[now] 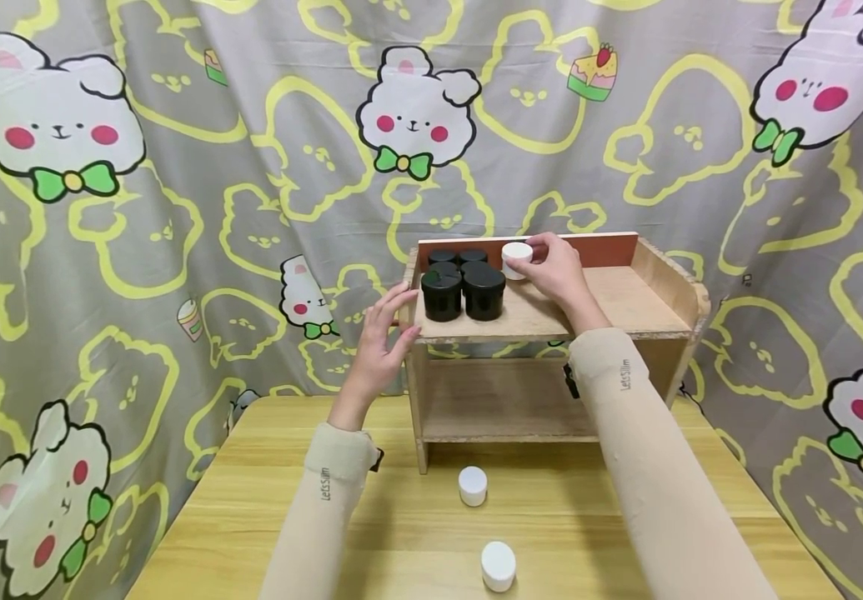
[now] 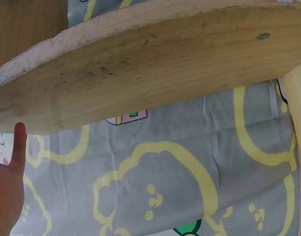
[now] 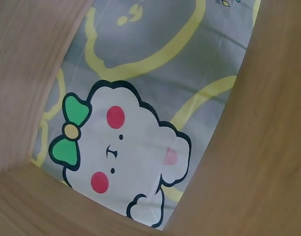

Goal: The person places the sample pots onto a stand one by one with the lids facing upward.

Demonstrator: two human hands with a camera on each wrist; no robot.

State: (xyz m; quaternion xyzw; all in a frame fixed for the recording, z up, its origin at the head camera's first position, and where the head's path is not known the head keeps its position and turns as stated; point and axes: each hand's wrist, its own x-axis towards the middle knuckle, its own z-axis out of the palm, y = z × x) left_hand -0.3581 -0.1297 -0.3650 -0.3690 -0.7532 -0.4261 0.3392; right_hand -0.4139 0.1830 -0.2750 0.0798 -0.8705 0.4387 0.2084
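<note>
Pinching a white jar (image 1: 517,260) by its sides with the right hand (image 1: 560,273), probably to keep it level, atop the wooden rack (image 1: 626,287) beside four black jars (image 1: 484,297). Spreading the left hand (image 1: 382,337), clasping nothing, at the side panel (image 1: 414,392), perhaps for steadying. On the table (image 1: 251,500), two more white jars (image 1: 473,487).

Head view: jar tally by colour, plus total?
Black jars: 4, all on the top shelf
White jars: 3, one in the right hand, two on the table
Total: 7
</note>
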